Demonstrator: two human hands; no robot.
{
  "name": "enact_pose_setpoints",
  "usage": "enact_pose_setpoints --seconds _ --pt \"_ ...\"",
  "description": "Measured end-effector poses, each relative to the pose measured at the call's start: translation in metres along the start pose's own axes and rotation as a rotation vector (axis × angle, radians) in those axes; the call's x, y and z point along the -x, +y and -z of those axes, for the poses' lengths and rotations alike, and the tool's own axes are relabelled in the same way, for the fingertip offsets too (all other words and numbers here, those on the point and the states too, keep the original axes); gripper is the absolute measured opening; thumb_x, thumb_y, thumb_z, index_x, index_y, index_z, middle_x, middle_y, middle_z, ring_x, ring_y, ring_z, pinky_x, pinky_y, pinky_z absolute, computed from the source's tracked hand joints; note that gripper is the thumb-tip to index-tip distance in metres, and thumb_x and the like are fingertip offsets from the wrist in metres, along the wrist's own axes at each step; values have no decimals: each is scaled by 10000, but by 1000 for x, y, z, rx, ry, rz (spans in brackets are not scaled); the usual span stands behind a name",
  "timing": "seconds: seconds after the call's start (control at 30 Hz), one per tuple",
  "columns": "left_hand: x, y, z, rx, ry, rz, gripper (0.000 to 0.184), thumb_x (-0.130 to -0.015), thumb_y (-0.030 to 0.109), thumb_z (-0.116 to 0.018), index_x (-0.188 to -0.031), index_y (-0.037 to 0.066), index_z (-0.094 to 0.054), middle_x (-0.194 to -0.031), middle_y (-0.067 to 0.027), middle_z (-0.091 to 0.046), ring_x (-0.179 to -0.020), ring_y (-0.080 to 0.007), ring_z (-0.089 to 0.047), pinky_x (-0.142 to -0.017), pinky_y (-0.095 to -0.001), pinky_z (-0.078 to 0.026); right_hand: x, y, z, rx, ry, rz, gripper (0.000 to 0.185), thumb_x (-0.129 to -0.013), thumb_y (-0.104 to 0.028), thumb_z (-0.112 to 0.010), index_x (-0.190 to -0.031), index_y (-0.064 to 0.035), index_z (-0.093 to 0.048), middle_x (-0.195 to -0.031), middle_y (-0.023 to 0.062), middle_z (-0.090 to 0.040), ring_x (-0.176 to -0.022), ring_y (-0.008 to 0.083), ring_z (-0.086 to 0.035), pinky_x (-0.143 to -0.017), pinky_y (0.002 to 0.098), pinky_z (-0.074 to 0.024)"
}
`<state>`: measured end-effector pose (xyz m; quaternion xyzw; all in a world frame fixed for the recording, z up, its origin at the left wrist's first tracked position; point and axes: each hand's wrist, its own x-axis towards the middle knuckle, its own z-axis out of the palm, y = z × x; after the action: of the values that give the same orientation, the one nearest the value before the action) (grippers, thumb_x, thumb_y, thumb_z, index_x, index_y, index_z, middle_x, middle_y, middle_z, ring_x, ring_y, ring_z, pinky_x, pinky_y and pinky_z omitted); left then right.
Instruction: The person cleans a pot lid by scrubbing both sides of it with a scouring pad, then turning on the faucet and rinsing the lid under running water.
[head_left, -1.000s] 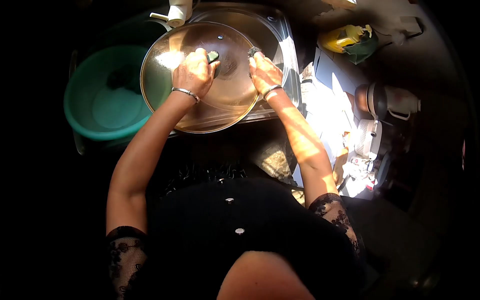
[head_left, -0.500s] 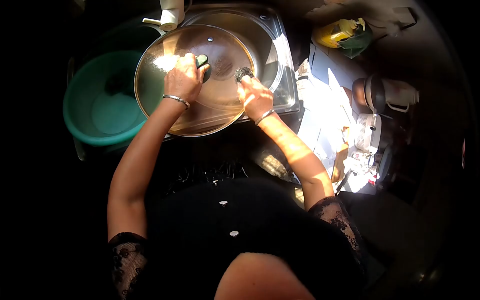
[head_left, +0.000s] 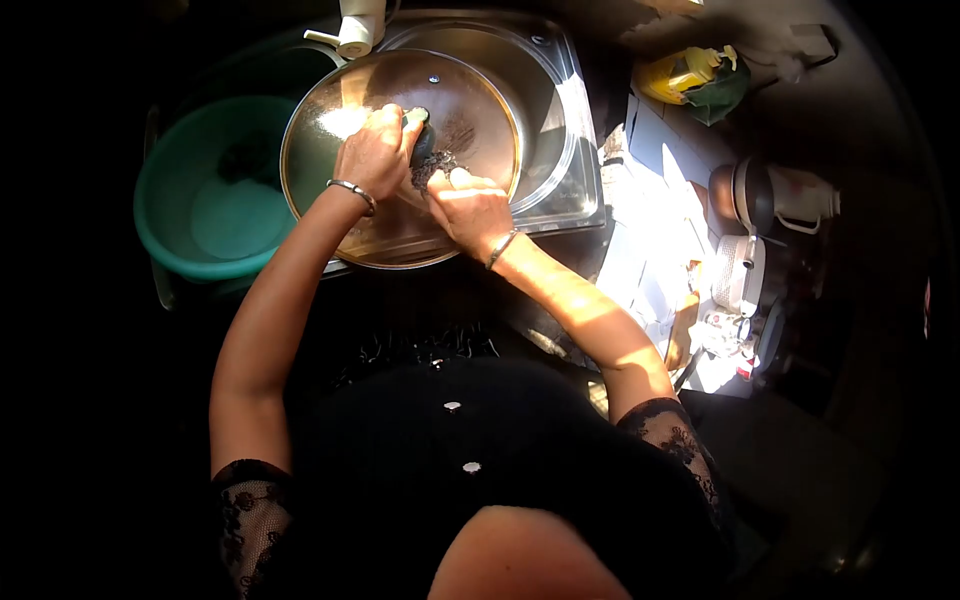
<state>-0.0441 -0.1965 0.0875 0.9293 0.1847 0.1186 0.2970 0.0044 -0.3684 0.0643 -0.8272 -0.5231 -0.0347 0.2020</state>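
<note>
- Sunlit steel sink unit [head_left: 590,195]: we list one round bowl [head_left: 545,130], partly hidden by our glass lid [head_left: 475,105], held over the unit.
- Green basin [head_left: 215,255], partly behind the lid: we see one dark item [head_left: 248,160] inside, too dim to name.
- Left hand [head_left: 375,155]: our fingers closed round the lid's dark knob [head_left: 424,148].
- Right hand [head_left: 475,212]: our fingers pinching a scourer [head_left: 437,168] against the lid, beside the knob.
- Yellow bottle [head_left: 675,77], beside green cloth [head_left: 719,97]: contents we cannot tell.
</note>
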Motion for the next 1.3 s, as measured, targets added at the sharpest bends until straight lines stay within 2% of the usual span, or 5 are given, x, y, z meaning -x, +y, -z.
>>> enact_pose_setpoints --seconds 0.33,0.9,1.0,1.17,1.3 --pt "9 -23 19 530 -242 82 470 -915 277 -501 -1291 0 -447 -1175 -183 -539 -1083 -250 -530 -917 -331 -413 -71 56 10 -95 43 -340 186 -896 -265 -514 -987 -108 -557 -920 161 -626 -828 357 -608 -682 432 -477" --pt "14 -38 3 615 -116 89 366 -803 17 -634 -1132 31 -473 -792 -34 -542 -658 -98 -514 -599 -260 -443 -81 -16 20 4 224 -34 142 -846 -226 -592 -933 -114 -577 -806 123 -576 -695 321 -599 -608 413 -486" --pt "9 -57 -17 688 -102 81 385 -763 61 -670 -1085 4 -467 -977 -145 -592 -871 -251 -599 -786 -332 -475 -79 -34 13 38 111 153 153 -815 -235 -610 -910 -124 -565 -773 102 -545 -670 281 -595 -596 400 -478" --pt "15 -37 2 715 -133 125 353 -800 -9 -631 -1110 37 -468 -732 -3 -515 -589 -64 -479 -544 -236 -434 -83 15 19 56 61 -117 116 -862 -249 -560 -907 -143 -552 -829 116 -566 -713 344 -592 -632 446 -480" --pt "13 -40 2 687 -170 149 427 -757 25 -682 -1119 10 -456 -1006 -117 -585 -839 -183 -584 -784 -300 -476 -78 -20 30 35 143 -41 115 -856 -218 -573 -920 -124 -559 -798 124 -553 -691 322 -589 -601 417 -483"
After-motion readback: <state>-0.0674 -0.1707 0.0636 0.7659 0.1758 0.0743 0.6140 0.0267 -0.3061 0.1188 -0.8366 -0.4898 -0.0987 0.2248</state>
